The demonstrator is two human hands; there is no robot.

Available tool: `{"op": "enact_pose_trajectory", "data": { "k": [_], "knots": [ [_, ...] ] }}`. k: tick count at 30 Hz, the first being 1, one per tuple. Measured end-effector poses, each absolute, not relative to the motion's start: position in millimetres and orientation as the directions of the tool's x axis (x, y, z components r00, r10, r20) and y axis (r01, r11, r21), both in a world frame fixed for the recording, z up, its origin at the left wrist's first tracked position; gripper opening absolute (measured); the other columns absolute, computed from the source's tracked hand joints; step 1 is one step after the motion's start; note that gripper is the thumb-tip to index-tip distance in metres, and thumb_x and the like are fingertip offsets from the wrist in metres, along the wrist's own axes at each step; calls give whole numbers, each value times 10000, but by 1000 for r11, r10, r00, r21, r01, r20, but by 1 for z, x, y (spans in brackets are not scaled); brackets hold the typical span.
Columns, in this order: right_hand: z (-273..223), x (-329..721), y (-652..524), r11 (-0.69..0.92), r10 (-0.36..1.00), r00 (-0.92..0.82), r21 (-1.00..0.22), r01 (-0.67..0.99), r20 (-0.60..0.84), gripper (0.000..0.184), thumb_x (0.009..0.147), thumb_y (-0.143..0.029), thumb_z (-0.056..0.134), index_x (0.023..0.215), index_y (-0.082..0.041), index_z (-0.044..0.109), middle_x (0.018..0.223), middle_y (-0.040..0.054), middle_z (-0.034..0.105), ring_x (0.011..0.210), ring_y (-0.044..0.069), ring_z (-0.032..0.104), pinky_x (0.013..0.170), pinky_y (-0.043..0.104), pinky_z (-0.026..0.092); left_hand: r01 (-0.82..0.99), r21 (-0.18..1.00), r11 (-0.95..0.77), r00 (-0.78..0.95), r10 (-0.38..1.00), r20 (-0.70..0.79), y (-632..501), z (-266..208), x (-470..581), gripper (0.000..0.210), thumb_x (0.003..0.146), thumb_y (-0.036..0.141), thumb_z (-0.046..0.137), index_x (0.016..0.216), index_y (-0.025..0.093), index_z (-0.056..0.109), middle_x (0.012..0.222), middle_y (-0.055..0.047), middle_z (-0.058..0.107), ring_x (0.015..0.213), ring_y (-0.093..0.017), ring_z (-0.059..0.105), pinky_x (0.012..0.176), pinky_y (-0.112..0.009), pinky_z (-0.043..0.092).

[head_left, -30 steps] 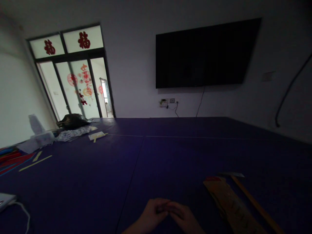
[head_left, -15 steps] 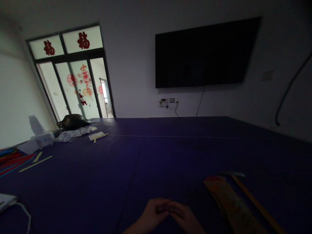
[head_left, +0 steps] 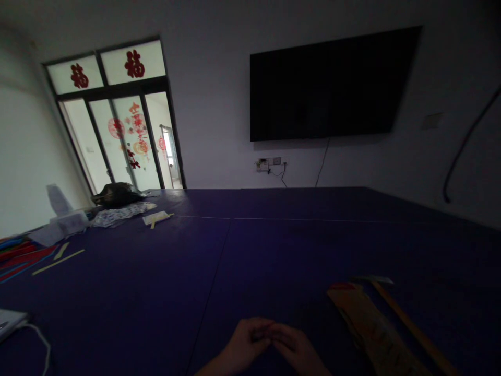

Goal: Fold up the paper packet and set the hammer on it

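Observation:
My left hand [head_left: 248, 342] and my right hand [head_left: 291, 344] meet over the near edge of the purple tabletop [head_left: 274, 250]. Their fingers are curled and the fingertips touch in the middle. The space inside the fingers is dark, so I cannot make out whether anything is in there. Right of my right hand lies a long brown packet [head_left: 368, 324] with a red end and faint printing. Alongside it rests a hammer-like tool [head_left: 409, 321] with a wooden handle and a thin, pointed metal head. Neither hand touches these two.
At far left are coloured strips [head_left: 23, 258], pale yellow strips [head_left: 58, 261], a clear plastic box [head_left: 72, 222] and a black bag [head_left: 117, 194]. A small white packet [head_left: 156, 217] lies nearby. A white device [head_left: 11, 321] with a cable sits near left. A television [head_left: 329, 86] hangs ahead.

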State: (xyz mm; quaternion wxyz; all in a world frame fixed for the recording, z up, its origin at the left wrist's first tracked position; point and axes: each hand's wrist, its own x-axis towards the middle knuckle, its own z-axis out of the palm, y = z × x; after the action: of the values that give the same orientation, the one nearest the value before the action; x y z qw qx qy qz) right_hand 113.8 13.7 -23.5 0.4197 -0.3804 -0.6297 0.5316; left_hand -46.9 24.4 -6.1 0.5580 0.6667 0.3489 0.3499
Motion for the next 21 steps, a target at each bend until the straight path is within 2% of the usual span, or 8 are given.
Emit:
{"op": "enact_pose_trajectory", "data": {
  "k": [6,10,21],
  "knots": [
    [-22,113,13,157,918,-375,-986,56,125,310,716,-421,569,880,-173,657,899,109,691,946,251,610,872,377,437,86,989,-124,490,869,66,22,-5,-47,337,672,135,543,994,161,637,1010,-67,648,949,-192,580,862,-320,419],
    [-25,114,14,136,937,-335,-988,74,104,388,677,-501,579,864,-168,650,917,116,683,923,253,618,871,381,441,45,991,-124,530,844,82,23,-6,-46,303,684,166,562,974,137,644,970,-80,655,924,-201,590,849,-331,425],
    [-29,115,14,130,939,-329,-989,64,102,376,672,-486,591,856,-163,647,922,126,684,924,248,621,860,371,448,78,990,-116,481,874,64,24,-9,-47,330,674,192,589,998,155,638,1011,-79,644,957,-200,576,875,-337,409]
  ]
}}
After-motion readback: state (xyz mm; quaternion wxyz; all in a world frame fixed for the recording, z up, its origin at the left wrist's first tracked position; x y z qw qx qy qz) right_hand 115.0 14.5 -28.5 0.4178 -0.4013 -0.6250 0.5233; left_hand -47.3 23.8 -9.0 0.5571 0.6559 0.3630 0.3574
